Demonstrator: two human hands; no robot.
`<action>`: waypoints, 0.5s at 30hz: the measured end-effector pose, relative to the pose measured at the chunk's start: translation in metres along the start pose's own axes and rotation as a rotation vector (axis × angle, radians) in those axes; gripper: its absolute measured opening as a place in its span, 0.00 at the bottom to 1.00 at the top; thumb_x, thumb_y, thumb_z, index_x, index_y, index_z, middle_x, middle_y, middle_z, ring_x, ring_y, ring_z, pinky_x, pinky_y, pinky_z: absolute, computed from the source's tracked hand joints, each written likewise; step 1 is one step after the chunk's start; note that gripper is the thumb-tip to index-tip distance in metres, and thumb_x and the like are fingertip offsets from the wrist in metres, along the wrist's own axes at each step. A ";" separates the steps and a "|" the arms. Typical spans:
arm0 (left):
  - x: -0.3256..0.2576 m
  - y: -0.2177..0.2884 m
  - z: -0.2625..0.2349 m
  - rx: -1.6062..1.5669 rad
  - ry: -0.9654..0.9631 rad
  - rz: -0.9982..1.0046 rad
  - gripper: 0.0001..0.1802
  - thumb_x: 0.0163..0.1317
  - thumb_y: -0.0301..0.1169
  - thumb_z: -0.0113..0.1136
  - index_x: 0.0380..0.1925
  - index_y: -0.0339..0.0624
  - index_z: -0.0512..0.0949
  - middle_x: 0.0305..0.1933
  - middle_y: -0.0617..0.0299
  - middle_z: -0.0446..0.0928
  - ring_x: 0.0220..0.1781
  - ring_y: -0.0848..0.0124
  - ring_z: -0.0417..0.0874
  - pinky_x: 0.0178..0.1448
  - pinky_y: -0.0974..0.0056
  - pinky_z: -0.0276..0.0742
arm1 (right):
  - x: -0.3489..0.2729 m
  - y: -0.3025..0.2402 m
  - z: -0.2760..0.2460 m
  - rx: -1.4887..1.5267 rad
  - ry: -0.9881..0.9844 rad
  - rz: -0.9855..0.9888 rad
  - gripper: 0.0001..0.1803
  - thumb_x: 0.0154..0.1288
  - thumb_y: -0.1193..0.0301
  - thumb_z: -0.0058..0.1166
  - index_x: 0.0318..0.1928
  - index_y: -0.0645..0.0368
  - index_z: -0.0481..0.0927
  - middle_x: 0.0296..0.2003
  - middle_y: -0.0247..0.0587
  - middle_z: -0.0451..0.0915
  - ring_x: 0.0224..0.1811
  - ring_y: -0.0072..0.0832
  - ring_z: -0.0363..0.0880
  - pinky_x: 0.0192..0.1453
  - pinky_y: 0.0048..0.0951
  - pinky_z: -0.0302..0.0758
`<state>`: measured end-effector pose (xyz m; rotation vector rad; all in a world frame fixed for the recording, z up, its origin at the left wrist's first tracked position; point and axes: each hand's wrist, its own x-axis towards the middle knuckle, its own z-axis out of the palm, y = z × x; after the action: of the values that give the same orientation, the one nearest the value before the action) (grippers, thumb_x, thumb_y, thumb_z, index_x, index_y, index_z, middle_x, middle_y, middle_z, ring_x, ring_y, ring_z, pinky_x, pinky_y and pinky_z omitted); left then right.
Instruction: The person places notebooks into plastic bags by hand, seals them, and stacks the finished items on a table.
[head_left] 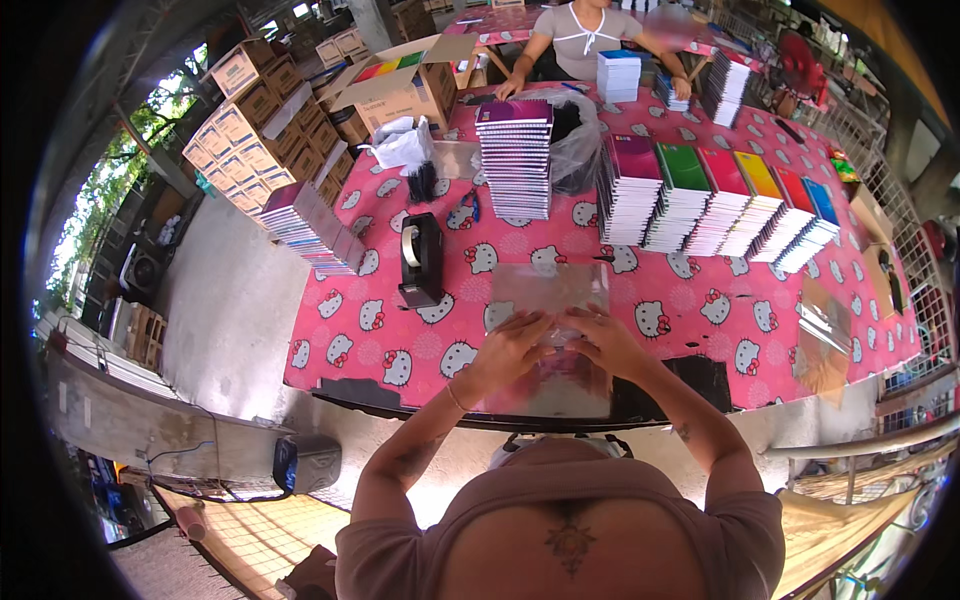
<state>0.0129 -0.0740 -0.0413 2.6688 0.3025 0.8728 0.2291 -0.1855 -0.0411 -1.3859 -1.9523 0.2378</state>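
Observation:
A clear plastic bag point(549, 287) lies flat near the front edge of the pink patterned table point(690, 310). Its lower part point(560, 385) seems to hold something flat and dark. My left hand point(508, 350) and my right hand point(606, 340) both press on the bag's middle, fingers together on the plastic. A black tape dispenser point(420, 258) stands just left of the bag.
Stacks of notebooks with coloured covers point(720, 205) stand at the right, and a tall stack point(515, 155) at the middle back. Another person point(590, 40) sits at the far side. Cardboard boxes point(265, 125) are piled at the left. More clear bags point(825, 325) lie at the right edge.

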 end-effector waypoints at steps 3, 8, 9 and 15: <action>0.004 0.008 -0.002 -0.055 -0.030 -0.043 0.23 0.54 0.29 0.70 0.52 0.39 0.80 0.50 0.52 0.83 0.52 0.55 0.84 0.54 0.55 0.81 | -0.006 -0.002 0.012 0.065 0.086 0.070 0.15 0.63 0.74 0.59 0.51 0.59 0.77 0.47 0.46 0.83 0.56 0.43 0.79 0.64 0.44 0.70; 0.030 0.000 -0.010 -0.293 -0.081 -0.278 0.10 0.56 0.26 0.68 0.39 0.40 0.84 0.37 0.53 0.85 0.39 0.58 0.88 0.42 0.57 0.83 | 0.002 -0.012 0.024 0.076 0.209 0.147 0.18 0.61 0.74 0.61 0.51 0.57 0.75 0.38 0.43 0.83 0.44 0.44 0.80 0.52 0.44 0.72; 0.033 -0.002 -0.009 -0.341 -0.080 -0.337 0.08 0.55 0.26 0.68 0.36 0.40 0.84 0.35 0.53 0.85 0.36 0.58 0.88 0.40 0.57 0.83 | 0.004 -0.014 0.026 0.078 0.254 0.140 0.19 0.60 0.74 0.61 0.52 0.56 0.75 0.37 0.43 0.82 0.42 0.44 0.79 0.49 0.43 0.73; 0.045 -0.002 -0.003 -0.042 -0.187 -0.420 0.07 0.53 0.32 0.69 0.30 0.43 0.82 0.33 0.54 0.84 0.33 0.58 0.88 0.36 0.56 0.82 | 0.019 -0.022 0.016 -0.254 0.256 0.216 0.23 0.57 0.69 0.66 0.52 0.57 0.74 0.43 0.45 0.79 0.50 0.45 0.78 0.54 0.43 0.73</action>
<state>0.0469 -0.0584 -0.0157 2.4855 0.7537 0.4906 0.1989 -0.1734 -0.0327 -1.7029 -1.6647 -0.0894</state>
